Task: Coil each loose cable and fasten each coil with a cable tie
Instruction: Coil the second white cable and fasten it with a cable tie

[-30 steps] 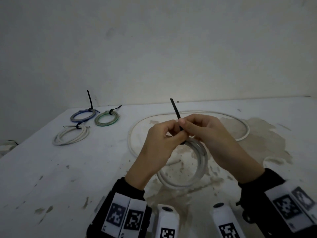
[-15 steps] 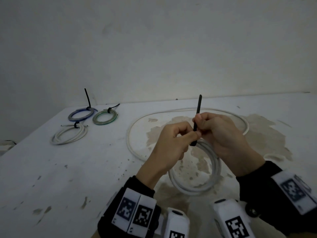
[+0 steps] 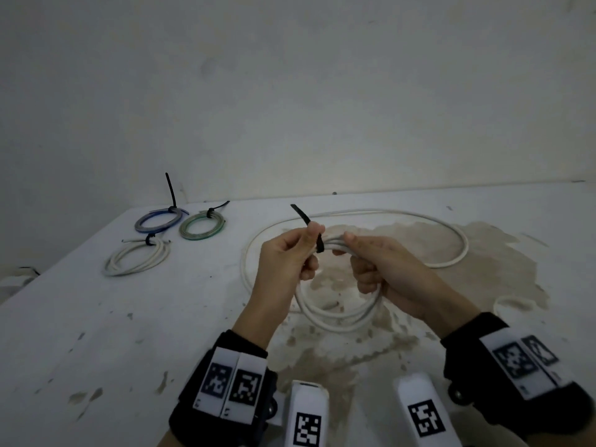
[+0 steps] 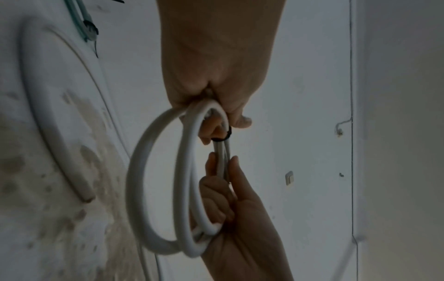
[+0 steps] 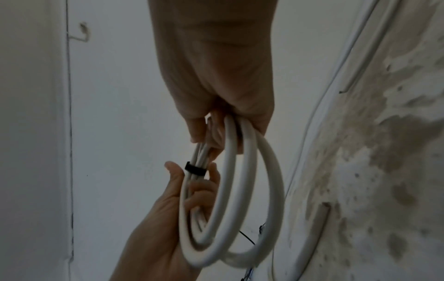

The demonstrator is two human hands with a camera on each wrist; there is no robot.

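Both hands hold a white cable coil [image 3: 335,319] above the stained white table [image 3: 96,333]. A black cable tie [image 3: 319,245] is wrapped round the coil's bunched strands, and its tail points up and to the left past my left thumb. My left hand [image 3: 311,250] pinches the coil right at the tie. My right hand [image 3: 348,250] grips the strands just right of it, fingers curled through the coil. The left wrist view shows the tie [image 4: 224,136] on the coil [image 4: 137,182]. The right wrist view shows the tie's band [image 5: 194,170] snug round the coil [image 5: 271,175].
A long loose white cable [image 3: 458,240] lies in a wide loop on the table under the hands. Three tied coils sit at the back left: blue [image 3: 158,221], green [image 3: 201,225], white [image 3: 138,258]. The wall stands behind the table, whose edge runs down the left.
My right hand has let go of the tie's tail and now grips the coil. The tail, upright before, leans up-left by my left thumb. The coil has risen slightly.
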